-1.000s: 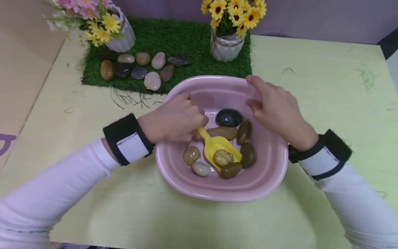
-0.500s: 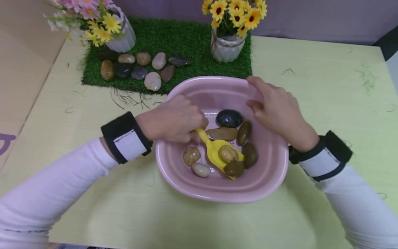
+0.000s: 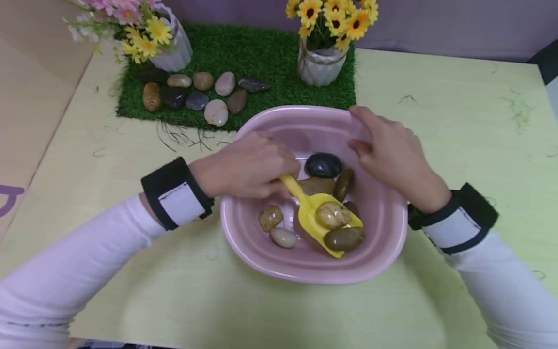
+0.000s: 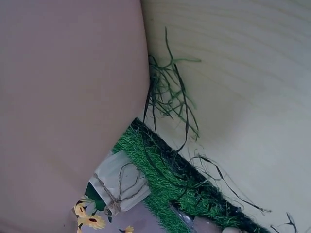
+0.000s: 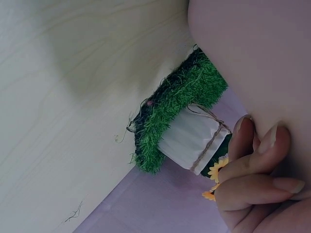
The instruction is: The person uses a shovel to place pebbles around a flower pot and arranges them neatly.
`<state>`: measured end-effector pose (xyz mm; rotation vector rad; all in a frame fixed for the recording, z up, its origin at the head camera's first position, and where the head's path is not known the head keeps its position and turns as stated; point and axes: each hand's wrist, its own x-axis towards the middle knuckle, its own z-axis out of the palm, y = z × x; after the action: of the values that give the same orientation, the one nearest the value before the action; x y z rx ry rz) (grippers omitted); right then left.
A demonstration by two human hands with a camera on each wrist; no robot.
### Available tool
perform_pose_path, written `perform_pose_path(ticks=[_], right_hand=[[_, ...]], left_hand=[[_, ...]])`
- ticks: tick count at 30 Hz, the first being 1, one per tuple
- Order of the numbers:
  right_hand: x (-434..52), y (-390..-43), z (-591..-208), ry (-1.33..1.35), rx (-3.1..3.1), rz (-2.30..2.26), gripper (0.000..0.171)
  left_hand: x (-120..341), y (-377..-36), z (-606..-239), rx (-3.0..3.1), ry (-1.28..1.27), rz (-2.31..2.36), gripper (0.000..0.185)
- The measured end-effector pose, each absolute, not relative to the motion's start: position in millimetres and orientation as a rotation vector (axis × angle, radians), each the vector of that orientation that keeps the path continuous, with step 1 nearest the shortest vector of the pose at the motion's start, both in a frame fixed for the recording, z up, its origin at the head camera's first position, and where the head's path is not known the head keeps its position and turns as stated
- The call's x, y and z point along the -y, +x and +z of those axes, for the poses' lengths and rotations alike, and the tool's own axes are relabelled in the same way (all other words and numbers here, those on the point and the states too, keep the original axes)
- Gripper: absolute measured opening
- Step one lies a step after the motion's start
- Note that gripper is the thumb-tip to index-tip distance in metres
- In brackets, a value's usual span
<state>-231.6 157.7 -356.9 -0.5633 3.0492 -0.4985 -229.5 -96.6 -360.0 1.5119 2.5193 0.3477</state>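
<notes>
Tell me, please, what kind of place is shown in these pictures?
Probably an indoor tabletop set up for a small decoration job, not a real garden. A patch of artificial grass lies on a pale green table, with pebbles and potted fake flowers on it.

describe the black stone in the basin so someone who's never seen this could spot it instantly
Find the pink basin in the middle of the pale table. Inside it, toward the far side, just beyond the yellow scoop in the left hand, lies the black stone. It is the only glossy black one; the others in the basin are brown or tan.
</notes>
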Motion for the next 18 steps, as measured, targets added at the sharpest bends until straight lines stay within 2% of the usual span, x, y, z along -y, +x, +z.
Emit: perform_pose_path(ticks=[18], right_hand=[[-158.7,-232.0,-356.0,-0.562,-3.042,-0.472,0.052]], left_hand=[[95.4,-225.3,-358.6,-2.624,1.569,0.300,0.018]])
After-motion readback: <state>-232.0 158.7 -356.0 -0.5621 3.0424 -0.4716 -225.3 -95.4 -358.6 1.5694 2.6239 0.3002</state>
